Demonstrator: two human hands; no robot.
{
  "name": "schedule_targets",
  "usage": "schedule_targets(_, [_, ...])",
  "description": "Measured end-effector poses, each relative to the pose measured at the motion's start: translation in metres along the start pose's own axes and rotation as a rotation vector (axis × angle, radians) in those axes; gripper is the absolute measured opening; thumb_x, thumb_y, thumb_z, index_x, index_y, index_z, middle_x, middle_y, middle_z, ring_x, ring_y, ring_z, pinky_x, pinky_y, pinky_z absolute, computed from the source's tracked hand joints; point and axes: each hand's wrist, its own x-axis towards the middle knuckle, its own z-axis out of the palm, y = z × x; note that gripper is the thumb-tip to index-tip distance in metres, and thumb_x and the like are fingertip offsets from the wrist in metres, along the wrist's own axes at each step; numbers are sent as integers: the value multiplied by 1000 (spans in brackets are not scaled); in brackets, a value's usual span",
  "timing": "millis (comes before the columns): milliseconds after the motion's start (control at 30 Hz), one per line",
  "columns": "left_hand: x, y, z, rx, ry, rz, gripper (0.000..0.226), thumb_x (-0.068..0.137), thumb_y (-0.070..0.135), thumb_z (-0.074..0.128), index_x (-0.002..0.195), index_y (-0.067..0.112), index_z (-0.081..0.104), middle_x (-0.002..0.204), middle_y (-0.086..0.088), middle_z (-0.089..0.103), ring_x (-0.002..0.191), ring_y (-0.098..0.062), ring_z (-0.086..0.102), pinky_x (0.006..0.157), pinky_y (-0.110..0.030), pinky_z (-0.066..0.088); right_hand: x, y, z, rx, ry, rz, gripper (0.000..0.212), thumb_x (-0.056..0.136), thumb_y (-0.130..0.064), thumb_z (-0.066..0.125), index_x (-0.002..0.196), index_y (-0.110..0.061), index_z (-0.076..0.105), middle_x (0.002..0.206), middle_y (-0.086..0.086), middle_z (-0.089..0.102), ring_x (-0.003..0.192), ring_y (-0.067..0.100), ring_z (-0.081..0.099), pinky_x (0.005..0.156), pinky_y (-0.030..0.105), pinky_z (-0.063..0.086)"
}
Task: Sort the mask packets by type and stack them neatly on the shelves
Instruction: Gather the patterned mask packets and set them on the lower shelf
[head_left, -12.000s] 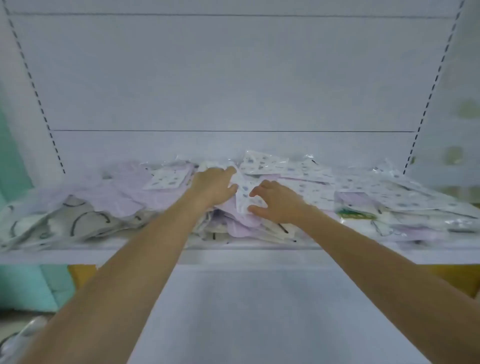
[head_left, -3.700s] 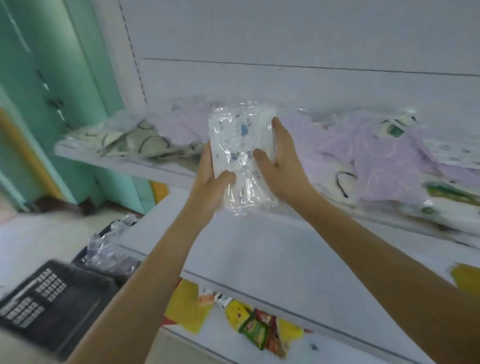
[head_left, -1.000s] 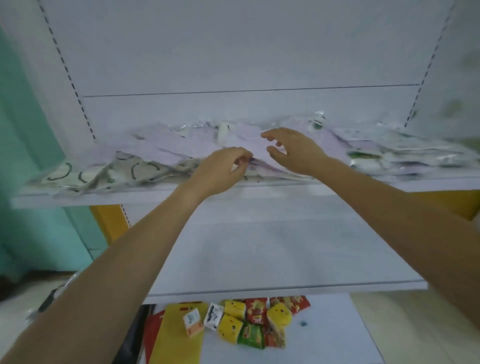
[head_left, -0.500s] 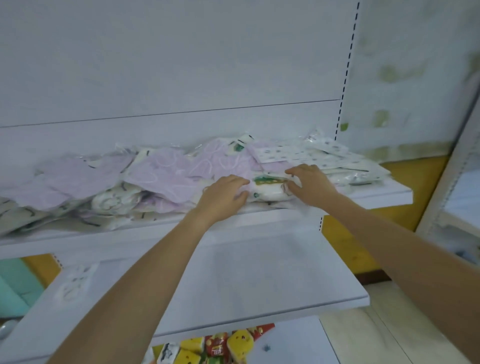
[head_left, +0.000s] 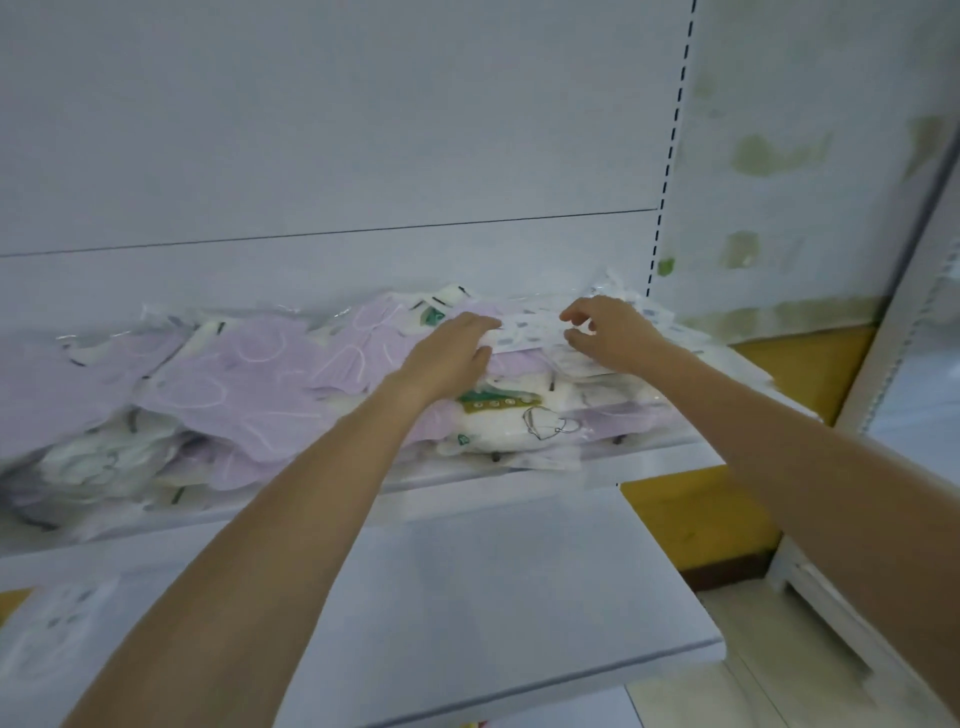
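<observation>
A jumbled heap of mask packets covers the upper shelf (head_left: 639, 454). Purple packets (head_left: 244, 374) fill its left and middle. A white packet with a green label (head_left: 501, 418) lies at the front right, and white spotted packets (head_left: 524, 332) lie on top at the right end. My left hand (head_left: 449, 358) rests flat on the heap, its fingertips at the left edge of the spotted packets. My right hand (head_left: 605, 332) is over the same spotted packets, fingers bent, thumb and forefinger apart. A spotted packet (head_left: 57, 623) lies on the lower shelf (head_left: 467, 597) at far left.
The white back panel (head_left: 332, 156) rises behind the heap, with a slotted upright (head_left: 670, 156) at its right end. A yellow wall base (head_left: 810, 374) and another white shelf unit (head_left: 904, 332) stand to the right. The lower shelf juts out further than the upper one.
Both hands have moved up and back from the green-label white packet at the shelf front onto the spotted packets on top. The view has come closer to the heap's right end.
</observation>
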Motion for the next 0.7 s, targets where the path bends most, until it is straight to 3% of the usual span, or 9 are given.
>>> schedule_targets(133, [44, 0, 14, 46, -24, -20, 44, 101, 18, 36, 145, 19, 33, 152, -4, 30, 137, -20, 31, 109, -31, 26, 11, 41, -6, -1, -119, -6, 34, 92, -28, 56, 124, -15, 56, 118, 3, 59, 93, 11, 50, 80, 21, 36])
schedule_targets(267, [86, 7, 25, 74, -125, -113, 48, 102, 25, 34, 148, 19, 24, 156, -4, 23, 142, -22, 23, 113, -34, 21, 34, 76, -16, 38, -110, -48, 33, 91, -29, 59, 121, -15, 57, 116, 3, 60, 90, 11, 50, 81, 20, 36])
schedule_targets(400, [116, 9, 31, 119, -255, -235, 56, 97, 34, 48, 147, 20, 28, 152, -6, 32, 136, -25, 35, 108, -32, 28, 59, 108, -26, 10, -131, -40, 38, 92, -27, 58, 127, -13, 53, 123, 5, 57, 95, 12, 48, 84, 19, 34])
schedule_targets(567, [127, 8, 22, 144, -58, -239, 53, 90, 25, 61, 139, 21, 41, 136, -7, 50, 120, -24, 49, 97, -34, 40, 84, 139, -27, -7, -376, 133, 66, 88, -38, 61, 143, -15, 32, 147, 7, 37, 130, 23, 41, 102, 30, 32])
schedule_targets(700, [126, 1, 9, -41, 158, -269, 54, 90, 8, 56, 138, 29, 42, 110, -4, 53, 99, -22, 51, 80, -26, 37, 97, 145, -21, 45, -415, 104, 70, 85, -36, 66, 142, -16, 32, 140, 6, 46, 121, 21, 48, 95, 25, 33])
